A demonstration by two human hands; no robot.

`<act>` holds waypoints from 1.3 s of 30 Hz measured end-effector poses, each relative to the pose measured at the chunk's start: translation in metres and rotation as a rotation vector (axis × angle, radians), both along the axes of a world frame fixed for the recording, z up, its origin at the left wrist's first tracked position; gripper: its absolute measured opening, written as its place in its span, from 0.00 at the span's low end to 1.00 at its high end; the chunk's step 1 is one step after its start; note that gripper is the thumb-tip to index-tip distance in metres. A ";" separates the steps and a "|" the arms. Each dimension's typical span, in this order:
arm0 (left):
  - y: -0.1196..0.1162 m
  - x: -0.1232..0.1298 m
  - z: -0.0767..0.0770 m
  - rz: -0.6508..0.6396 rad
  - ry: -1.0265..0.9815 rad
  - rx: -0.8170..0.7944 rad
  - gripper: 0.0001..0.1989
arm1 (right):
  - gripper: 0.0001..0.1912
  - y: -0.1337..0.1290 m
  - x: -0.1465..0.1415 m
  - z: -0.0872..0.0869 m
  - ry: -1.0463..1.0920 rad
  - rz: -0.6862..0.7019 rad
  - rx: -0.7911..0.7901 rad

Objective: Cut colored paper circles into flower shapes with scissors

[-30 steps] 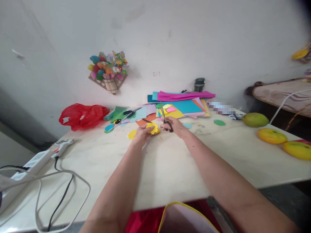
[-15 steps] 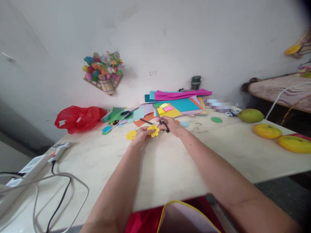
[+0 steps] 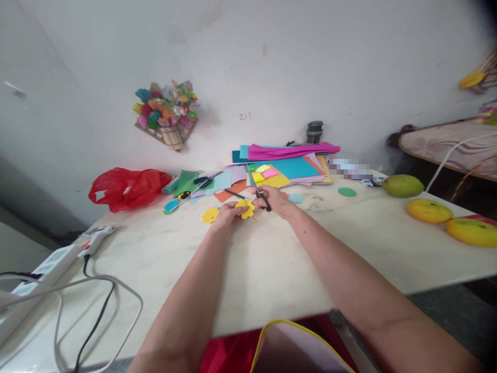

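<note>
Pinched in my left hand point(image 3: 228, 217) is a yellow paper flower point(image 3: 246, 209) with a scalloped edge. My right hand point(image 3: 274, 200) is closed around the black handles of a pair of scissors point(image 3: 255, 182), whose blades point up and away from me, just right of the flower. Another yellow paper cut-out point(image 3: 210, 215) lies on the table beside my left hand. Beyond my fingers rests a dark pen-like stick point(image 3: 235, 194). A second pair of scissors point(image 3: 203, 181) lies farther back on the left, among green and pale sheets.
Stacked coloured paper point(image 3: 297, 170) and a dark cup point(image 3: 314, 132) stand by the wall. To the left are a red plastic bag point(image 3: 128, 189), a glue gun point(image 3: 97, 241) and a power strip point(image 3: 46, 272) with loose cables. Several mangoes point(image 3: 403, 186) sit at the right.
The view has shifted very slightly. Both hands keep their hold on the yellow flower and the scissors, with hardly any visible movement.
</note>
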State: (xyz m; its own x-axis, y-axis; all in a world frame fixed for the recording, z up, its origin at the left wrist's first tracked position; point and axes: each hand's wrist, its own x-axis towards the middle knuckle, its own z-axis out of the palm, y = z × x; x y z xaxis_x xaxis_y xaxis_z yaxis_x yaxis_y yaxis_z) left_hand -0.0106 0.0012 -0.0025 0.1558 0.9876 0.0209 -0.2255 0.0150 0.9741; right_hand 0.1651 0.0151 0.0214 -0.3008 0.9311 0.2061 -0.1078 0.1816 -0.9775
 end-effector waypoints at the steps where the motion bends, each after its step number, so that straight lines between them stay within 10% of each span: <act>1: 0.000 0.000 0.000 0.007 -0.001 0.000 0.11 | 0.18 0.000 0.000 0.000 -0.002 0.004 0.001; 39: 0.001 0.002 -0.002 0.016 -0.025 -0.020 0.10 | 0.16 -0.001 -0.003 -0.002 0.010 -0.005 -0.020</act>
